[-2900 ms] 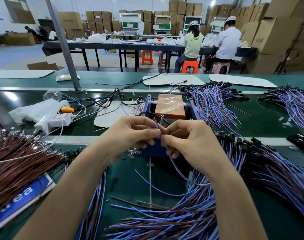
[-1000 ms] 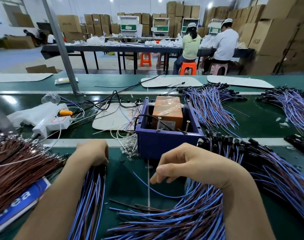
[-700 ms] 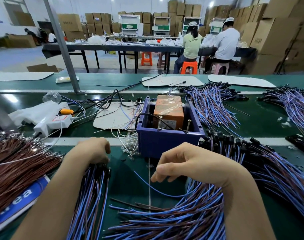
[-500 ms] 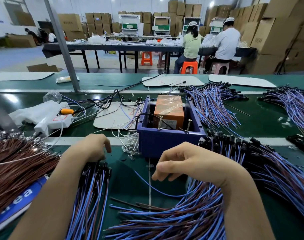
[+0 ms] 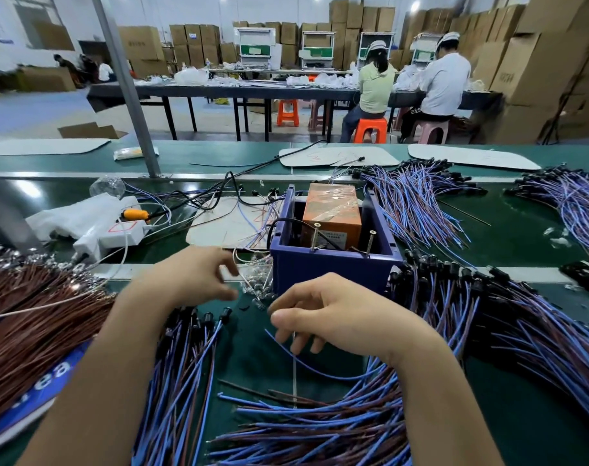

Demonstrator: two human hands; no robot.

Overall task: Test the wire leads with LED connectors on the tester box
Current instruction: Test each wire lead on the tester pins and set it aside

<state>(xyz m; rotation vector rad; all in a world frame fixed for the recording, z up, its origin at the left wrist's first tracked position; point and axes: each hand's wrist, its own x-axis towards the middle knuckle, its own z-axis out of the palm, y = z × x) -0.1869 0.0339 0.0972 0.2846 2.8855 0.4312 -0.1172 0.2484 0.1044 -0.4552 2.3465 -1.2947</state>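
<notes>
My right hand (image 5: 340, 317) pinches one blue lead (image 5: 320, 368) just short of the tester box (image 5: 333, 267), while my left hand (image 5: 199, 280), blurred, loosely curled and seemingly empty, hovers beside it. The lead touches neither screw post (image 5: 316, 235) beyond the grip, so I judge this test not yet made. A small bundle (image 5: 182, 364) lies under my left wrist and a far larger heap (image 5: 488, 324) outboard of my right, so much likely remains; the held lead is thin and limp, its connector hidden in my grip.
</notes>
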